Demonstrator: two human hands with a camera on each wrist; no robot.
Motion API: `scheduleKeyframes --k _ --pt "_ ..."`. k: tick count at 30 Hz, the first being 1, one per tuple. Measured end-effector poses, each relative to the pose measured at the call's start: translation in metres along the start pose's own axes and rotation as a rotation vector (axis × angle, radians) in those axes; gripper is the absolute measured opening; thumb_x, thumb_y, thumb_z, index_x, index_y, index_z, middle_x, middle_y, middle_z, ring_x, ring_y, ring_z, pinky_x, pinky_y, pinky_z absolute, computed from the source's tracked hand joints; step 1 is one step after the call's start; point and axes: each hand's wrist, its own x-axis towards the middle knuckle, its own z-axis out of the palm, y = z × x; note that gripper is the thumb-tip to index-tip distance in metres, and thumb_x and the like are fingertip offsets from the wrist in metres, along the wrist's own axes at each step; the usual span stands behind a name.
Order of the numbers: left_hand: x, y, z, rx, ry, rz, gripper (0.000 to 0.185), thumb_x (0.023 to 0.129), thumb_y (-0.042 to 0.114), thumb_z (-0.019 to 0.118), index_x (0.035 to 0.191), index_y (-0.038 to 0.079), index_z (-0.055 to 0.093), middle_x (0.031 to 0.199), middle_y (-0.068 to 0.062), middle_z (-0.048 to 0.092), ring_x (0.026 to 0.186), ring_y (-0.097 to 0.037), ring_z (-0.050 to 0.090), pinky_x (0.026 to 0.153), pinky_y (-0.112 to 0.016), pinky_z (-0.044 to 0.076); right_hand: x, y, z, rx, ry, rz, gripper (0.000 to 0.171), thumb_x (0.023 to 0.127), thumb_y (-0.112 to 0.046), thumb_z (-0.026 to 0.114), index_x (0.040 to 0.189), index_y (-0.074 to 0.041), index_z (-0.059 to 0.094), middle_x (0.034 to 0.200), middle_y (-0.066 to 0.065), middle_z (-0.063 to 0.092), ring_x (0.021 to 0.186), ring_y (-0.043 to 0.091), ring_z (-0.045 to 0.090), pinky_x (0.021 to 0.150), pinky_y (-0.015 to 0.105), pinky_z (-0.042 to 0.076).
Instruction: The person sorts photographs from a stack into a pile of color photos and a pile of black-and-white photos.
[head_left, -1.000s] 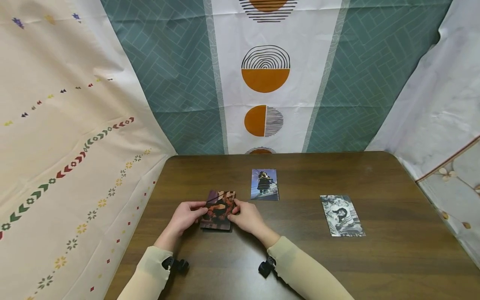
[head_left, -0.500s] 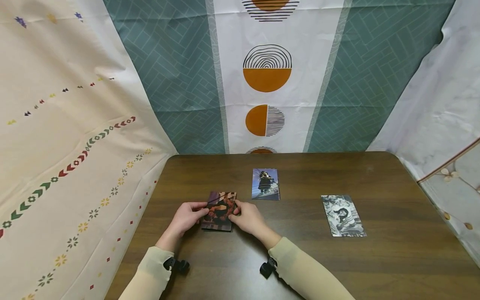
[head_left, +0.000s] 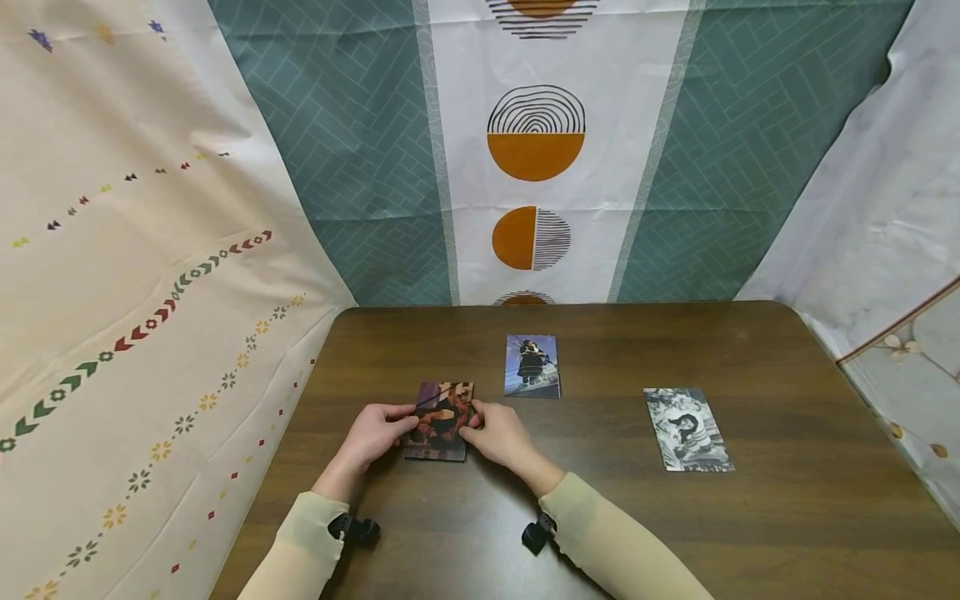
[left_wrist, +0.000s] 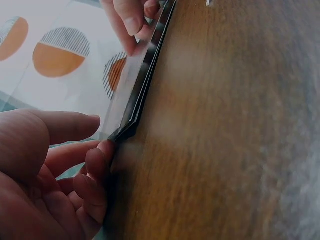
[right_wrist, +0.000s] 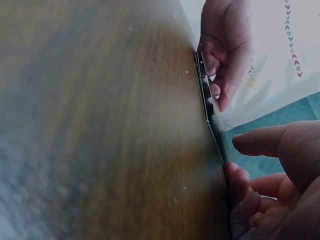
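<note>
A small stack of dark reddish picture cards [head_left: 441, 421] lies at the left-middle of the table, its layered edges visible in both wrist views. My left hand [head_left: 377, 435] holds its left edge, thumb over the top face and fingers curled against the side. On the opposite edge, my right hand [head_left: 501, 435] grips in the same way, thumb and fingers at the side. In the left wrist view the thin dark edge of the stack [left_wrist: 142, 82] runs between both hands. How many cards it contains cannot be told.
A blue picture card [head_left: 532, 367], with another edge showing beneath it, lies behind my right hand. Farther right is a black-and-white picture card [head_left: 687, 431]. The brown wooden table [head_left: 810, 508] meets hanging patterned cloths [head_left: 375, 167] at its back and sides.
The lower edges of the dark cards stood apart earlier and now line up more closely. Both hands keep their places on the stack, and the head view has shifted slightly.
</note>
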Motion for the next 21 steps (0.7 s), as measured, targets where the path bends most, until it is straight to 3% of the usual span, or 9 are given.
scheduleKeyframes --k 7,21 --pt "0.0004 -0.0005 0.0000 0.005 -0.002 -0.008 0.038 0.100 0.018 0.075 0.133 0.000 0.074 0.124 -0.018 0.074 0.067 -0.018 0.059 0.064 -0.031 0.048 -0.0023 0.0000 -0.0026 0.018 -0.007 -0.016 0.060 0.096 -0.026 0.079 0.145 0.005 0.062 0.093 -0.010 0.075 0.086 0.012 0.067 0.090 0.041 0.055" --pt "0.0020 -0.0033 0.0009 0.006 0.003 0.003 0.037 0.100 0.018 0.075 0.132 0.000 0.075 0.119 -0.015 0.075 0.066 -0.018 0.057 0.063 -0.032 0.047 -0.0023 -0.0010 -0.0043 0.001 -0.027 -0.034 0.058 0.096 -0.025 0.077 0.147 0.000 0.063 0.091 -0.011 0.071 0.076 0.007 0.059 0.083 0.036 0.052"
